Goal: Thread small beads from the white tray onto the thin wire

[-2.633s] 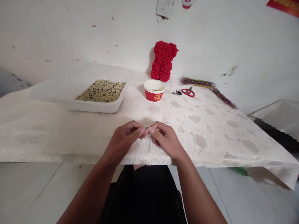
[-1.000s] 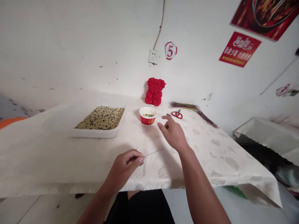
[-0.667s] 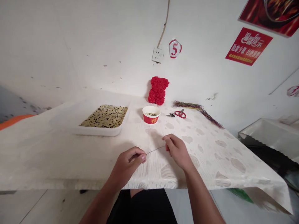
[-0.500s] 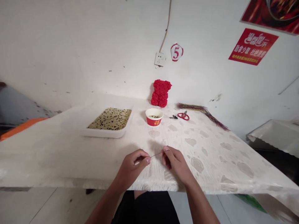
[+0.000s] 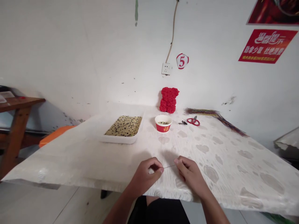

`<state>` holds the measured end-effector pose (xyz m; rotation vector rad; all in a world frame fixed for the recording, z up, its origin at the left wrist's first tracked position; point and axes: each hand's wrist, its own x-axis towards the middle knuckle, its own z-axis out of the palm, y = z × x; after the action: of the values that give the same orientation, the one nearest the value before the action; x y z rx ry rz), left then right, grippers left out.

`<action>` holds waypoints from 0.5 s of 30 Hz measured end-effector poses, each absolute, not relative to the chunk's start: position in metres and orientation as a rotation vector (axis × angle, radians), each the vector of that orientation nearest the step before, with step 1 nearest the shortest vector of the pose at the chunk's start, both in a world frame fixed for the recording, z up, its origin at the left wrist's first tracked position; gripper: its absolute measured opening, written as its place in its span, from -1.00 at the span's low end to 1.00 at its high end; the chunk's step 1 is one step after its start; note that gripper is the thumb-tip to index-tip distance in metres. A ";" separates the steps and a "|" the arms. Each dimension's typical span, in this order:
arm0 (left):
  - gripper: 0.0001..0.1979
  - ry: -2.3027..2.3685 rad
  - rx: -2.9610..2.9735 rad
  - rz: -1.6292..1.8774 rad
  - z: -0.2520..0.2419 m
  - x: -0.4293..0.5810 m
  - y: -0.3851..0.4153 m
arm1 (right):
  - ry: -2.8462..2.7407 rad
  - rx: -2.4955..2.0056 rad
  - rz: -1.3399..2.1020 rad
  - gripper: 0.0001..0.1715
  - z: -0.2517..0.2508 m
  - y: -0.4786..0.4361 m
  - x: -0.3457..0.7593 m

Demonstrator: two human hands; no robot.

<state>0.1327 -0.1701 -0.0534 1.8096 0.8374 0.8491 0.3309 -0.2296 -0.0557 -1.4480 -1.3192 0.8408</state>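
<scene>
A thin wire (image 5: 169, 166) spans the gap between my two hands, just above the table's near edge. My left hand (image 5: 147, 176) is closed in a pinch on the wire's left end. At the wire's right end, my right hand (image 5: 190, 174) has its fingertips pinched on the tip. Farther back on the table (image 5: 224, 161) stand a white tray of small beads (image 5: 123, 126) and a red paper cup (image 5: 163, 123).
A red rose bear (image 5: 168, 100) stands against the wall. Red scissors (image 5: 192, 121) and a bundle of coloured wires (image 5: 217, 116) lie at the back right. A wooden table (image 5: 14, 124) and an orange seat (image 5: 56, 134) are on the left.
My right hand reached toward the cup, then came back and pinched the wire's free end. The view has lifted and swung left; the left hand kept its grip.
</scene>
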 end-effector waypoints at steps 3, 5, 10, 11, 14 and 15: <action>-0.92 0.837 1.804 0.842 -0.053 0.133 -0.171 | -1.318 -1.443 0.858 -0.41 -0.057 -0.230 0.333; -0.92 0.858 1.818 0.841 -0.047 0.129 -0.169 | -1.268 -1.429 0.879 -0.41 -0.059 -0.229 0.335; -0.84 0.937 2.184 0.937 0.006 0.087 -0.139 | -1.098 -1.299 0.971 -0.41 -0.068 -0.227 0.341; -0.84 1.007 2.282 1.031 0.020 0.077 -0.128 | -1.069 -1.263 0.994 -0.41 -0.070 -0.226 0.342; -0.80 1.303 2.430 1.313 0.058 0.051 -0.086 | -0.989 -1.178 1.045 -0.41 -0.074 -0.225 0.344; -0.78 1.384 2.464 1.272 0.066 0.047 -0.072 | -0.970 -1.162 1.054 -0.41 -0.075 -0.224 0.345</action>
<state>0.0469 -0.0715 0.0663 2.4635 1.3838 1.2724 0.3450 -0.2244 -0.0748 -1.1619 -0.9697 1.0539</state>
